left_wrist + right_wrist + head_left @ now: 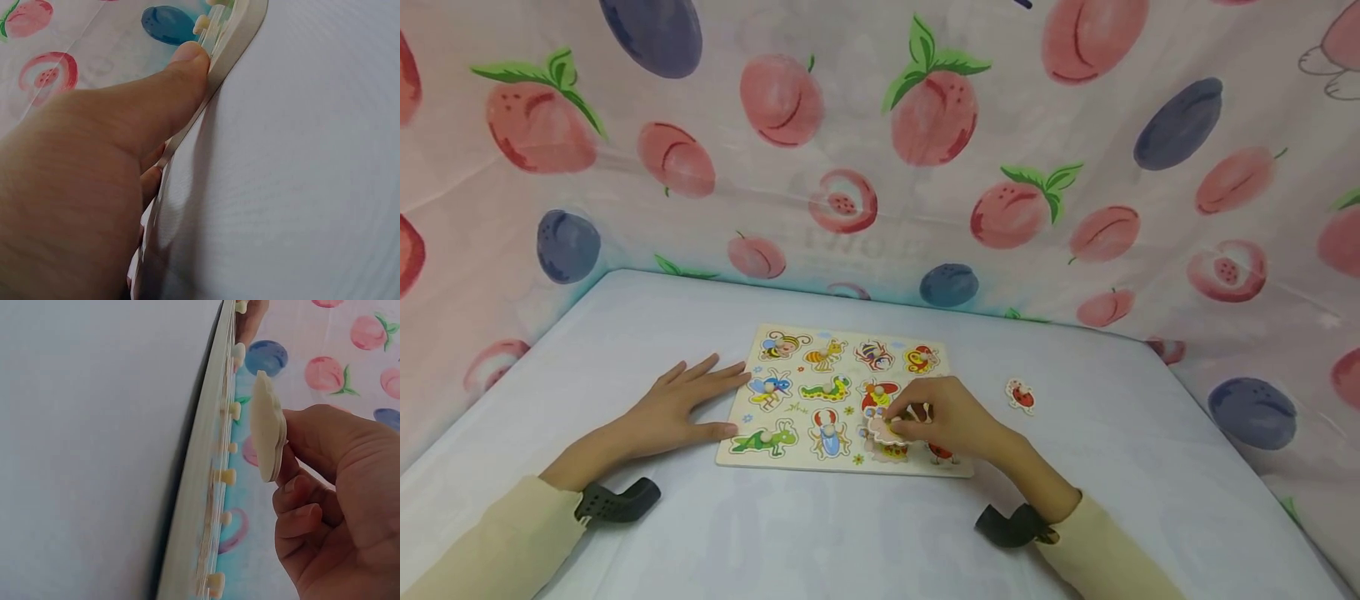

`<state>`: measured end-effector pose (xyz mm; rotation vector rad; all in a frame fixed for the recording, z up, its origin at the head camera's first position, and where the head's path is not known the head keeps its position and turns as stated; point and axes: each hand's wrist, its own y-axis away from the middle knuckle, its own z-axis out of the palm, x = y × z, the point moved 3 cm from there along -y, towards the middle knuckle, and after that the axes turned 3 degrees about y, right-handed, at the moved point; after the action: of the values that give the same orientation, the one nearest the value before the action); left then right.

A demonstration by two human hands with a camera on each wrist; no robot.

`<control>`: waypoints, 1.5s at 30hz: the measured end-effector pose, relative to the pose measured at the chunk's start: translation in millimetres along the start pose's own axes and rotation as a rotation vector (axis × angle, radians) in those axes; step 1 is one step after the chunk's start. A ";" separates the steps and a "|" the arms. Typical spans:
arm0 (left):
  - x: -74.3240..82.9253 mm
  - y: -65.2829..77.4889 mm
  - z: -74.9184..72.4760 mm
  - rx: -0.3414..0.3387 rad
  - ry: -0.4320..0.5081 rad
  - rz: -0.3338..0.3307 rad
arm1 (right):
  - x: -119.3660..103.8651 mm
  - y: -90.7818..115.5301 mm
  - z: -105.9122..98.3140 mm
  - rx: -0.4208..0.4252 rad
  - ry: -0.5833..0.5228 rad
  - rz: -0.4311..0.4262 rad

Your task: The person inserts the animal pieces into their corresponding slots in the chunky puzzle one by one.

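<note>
A wooden insect puzzle board (802, 443) lies flat on the table, with several knobbed insect pieces in it. My left hand (662, 410) touches its left edge with fingers spread; in the left wrist view the thumb (181, 75) presses against the rim. My right hand (962, 421) pinches a scalloped puzzle piece (880, 428) over the board's lower right. In the right wrist view this puzzle piece (267, 431) shows its plain back edge-on, apart from the board. The hand partly hides a red bug picture (942, 453) at the board's corner.
A loose ladybug piece (1020, 396) lies on the white table (820, 533), right of the board. Fruit-patterned cloth (865, 108) rises behind and at both sides. Black wrist bands (619, 502) with protruding parts sit on both wrists.
</note>
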<state>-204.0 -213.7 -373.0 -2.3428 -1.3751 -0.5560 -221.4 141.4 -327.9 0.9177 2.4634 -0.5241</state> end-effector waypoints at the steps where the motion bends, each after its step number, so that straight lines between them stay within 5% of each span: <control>1: 0.0 0.2 0.0 0.002 0.000 0.002 | -0.4 0.1 1.1 -0.001 -0.007 0.000; 45: -1.0 -0.9 0.4 -0.011 -0.014 -0.003 | -6.4 2.6 16.4 -0.059 0.024 0.013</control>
<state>-205.2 -213.8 -373.7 -2.3583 -1.3857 -0.5501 -210.8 132.0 -338.5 0.9208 2.4794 -0.4364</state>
